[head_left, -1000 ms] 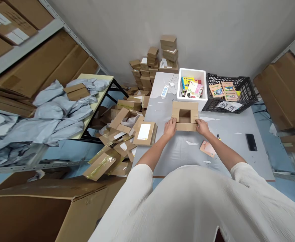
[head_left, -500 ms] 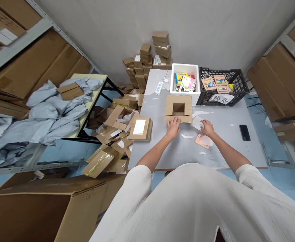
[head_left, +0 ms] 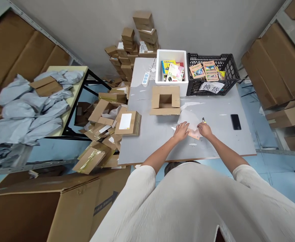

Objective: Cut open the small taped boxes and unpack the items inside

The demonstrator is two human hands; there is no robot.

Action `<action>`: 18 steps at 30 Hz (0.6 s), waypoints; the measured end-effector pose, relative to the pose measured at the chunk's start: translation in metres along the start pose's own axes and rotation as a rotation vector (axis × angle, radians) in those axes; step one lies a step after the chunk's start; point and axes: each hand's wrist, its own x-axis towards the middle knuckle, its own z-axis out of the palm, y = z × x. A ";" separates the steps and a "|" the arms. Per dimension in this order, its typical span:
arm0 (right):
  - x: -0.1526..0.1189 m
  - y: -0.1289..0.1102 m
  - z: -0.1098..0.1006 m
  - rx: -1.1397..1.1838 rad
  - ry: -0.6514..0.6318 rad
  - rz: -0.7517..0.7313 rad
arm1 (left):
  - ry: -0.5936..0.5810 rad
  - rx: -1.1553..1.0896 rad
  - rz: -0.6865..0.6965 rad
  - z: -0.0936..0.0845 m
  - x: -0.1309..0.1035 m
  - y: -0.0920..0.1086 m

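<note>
My left hand lies with its fingers extended at the left edge of a pink-orange booklet. A thin white sheet stretches over and above the booklet, partly under that hand. My right hand is closed at the booklet's right side. From its fist sticks up a small tool with a black and yellow end, too small to tell its kind. Beyond both hands an open cardboard box stands with its flaps spread.
A white foam box of books and a black crate of booklets stand at the back. A taped carton sits on the left edge, a phone to the right. Several cartons pile up left of the table.
My left hand has left the open box's front flap and come down to the booklet. The right hand has drawn nearer, with the small tool showing. The whole view has shifted.
</note>
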 end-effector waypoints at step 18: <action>0.003 -0.044 -0.017 0.100 0.246 -0.161 | 0.125 -0.028 -0.072 -0.019 0.003 0.017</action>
